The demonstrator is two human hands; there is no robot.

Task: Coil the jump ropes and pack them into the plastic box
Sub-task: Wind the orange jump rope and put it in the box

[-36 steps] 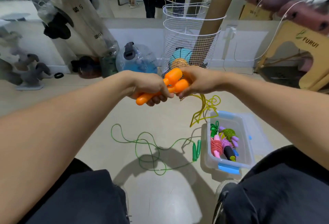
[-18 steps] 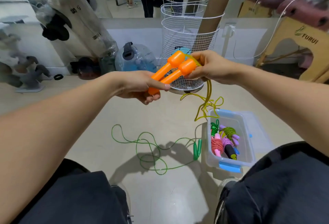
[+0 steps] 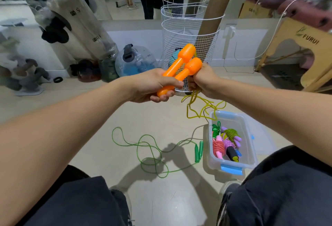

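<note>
The left hand (image 3: 152, 87) is wrapping its fingers round the lower ends of two orange jump rope handles (image 3: 183, 64), its grip closed tight on them, and the handles are slanting up and to the right with their bulbous heads sticking out above the fist. Just beside it, the right hand (image 3: 203, 80) is clutching the yellow rope (image 3: 199, 107) right under those heads, its grip curled round the cord. The rest of the yellow rope is dangling from that fist in loose loops towards the floor (image 3: 100, 118). Below the loops, a clear plastic box (image 3: 249, 146) with blue latches is sitting on the floor, holding several coiled ropes. To its left, a green jump rope (image 3: 149, 150) is lying uncoiled, its handles just beside the box wall.
</note>
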